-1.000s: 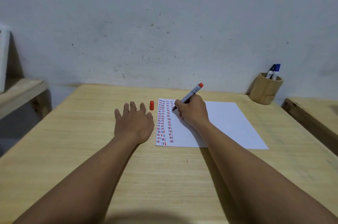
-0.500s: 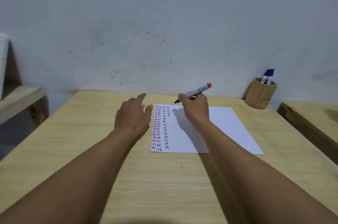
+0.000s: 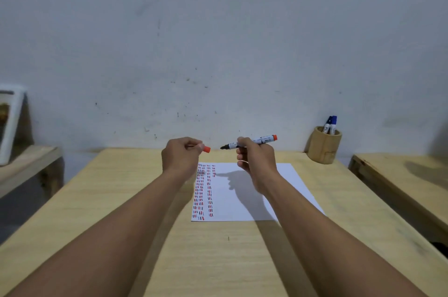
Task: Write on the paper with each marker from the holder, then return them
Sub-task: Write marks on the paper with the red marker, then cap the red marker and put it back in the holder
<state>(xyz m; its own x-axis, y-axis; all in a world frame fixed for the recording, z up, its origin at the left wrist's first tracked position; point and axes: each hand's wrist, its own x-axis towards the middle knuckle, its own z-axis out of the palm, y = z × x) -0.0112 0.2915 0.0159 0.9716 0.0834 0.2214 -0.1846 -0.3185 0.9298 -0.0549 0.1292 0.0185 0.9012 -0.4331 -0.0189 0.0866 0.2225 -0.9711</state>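
Note:
My right hand (image 3: 255, 158) holds the uncapped red marker (image 3: 257, 142) above the paper, its dark tip pointing left and its red end to the right. My left hand (image 3: 180, 155) pinches the red cap (image 3: 206, 149), raised level with the marker tip and a short gap away from it. The white paper (image 3: 254, 190) lies on the wooden table (image 3: 116, 199), with columns of short red, blue and black dashes along its left side. The round wooden holder (image 3: 323, 148) stands at the far right corner with two markers (image 3: 331, 124), blue and black, inside.
A wall stands right behind the table. A lower wooden bench (image 3: 400, 182) runs along the right side. On the left a wooden shelf (image 3: 26, 165) carries a white-framed object (image 3: 9, 124) leaning on the wall.
My right hand lifted the marker off the paper and turned it level. My left hand picked the red cap off the table and raised it toward the tip.

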